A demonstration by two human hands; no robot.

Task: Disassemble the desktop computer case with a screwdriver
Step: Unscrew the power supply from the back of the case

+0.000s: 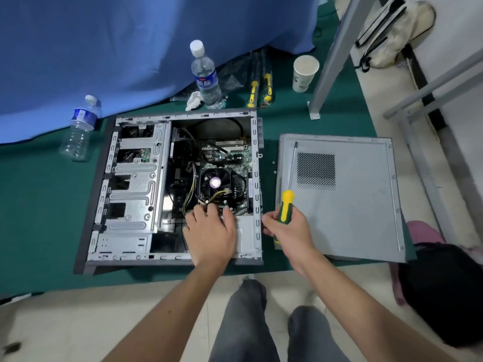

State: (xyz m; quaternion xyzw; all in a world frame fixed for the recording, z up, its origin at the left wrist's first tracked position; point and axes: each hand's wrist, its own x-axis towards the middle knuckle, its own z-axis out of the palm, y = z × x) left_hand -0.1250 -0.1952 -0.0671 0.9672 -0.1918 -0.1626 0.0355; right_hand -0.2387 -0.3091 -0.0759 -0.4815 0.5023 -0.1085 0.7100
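**Operator:** Green matting (39, 205) covers the floor under the work, with a blue cloth (104, 48) hanging behind. I see the desktop computer case (104, 199) lying on its side on the mat, open side up, and its removed side panel (360, 205) flat just to the right.

**Colleague:** And the hands?

**Operator:** My right hand (290, 228) has its fingers wrapped round the yellow-and-green handle of the screwdriver (286, 205), shaft pointing away over the panel, touching nothing. My left hand (211, 231) is down inside the case, near the CPU fan (215, 182). Its fingers are bent onto something by the cables (189, 197), but I can't tell whether they grip or only press.

**Colleague:** Risks?

**Operator:** Tugging a connector at an angle could strain the motherboard (224, 152). The loose screws (274, 167) lying between case and panel could get knocked away by my right wrist. If that long shaft swings inward, the tip could scratch a component.

**Colleague:** Count for me.

**Operator:** One case, one side panel, one screwdriver in hand. Two plastic bottles, one standing (206, 79), one near the cloth's edge (79, 126). One paper cup (304, 73). Two yellow-handled tools (260, 90) beyond the case, probably still packaged. At least two loose screws.
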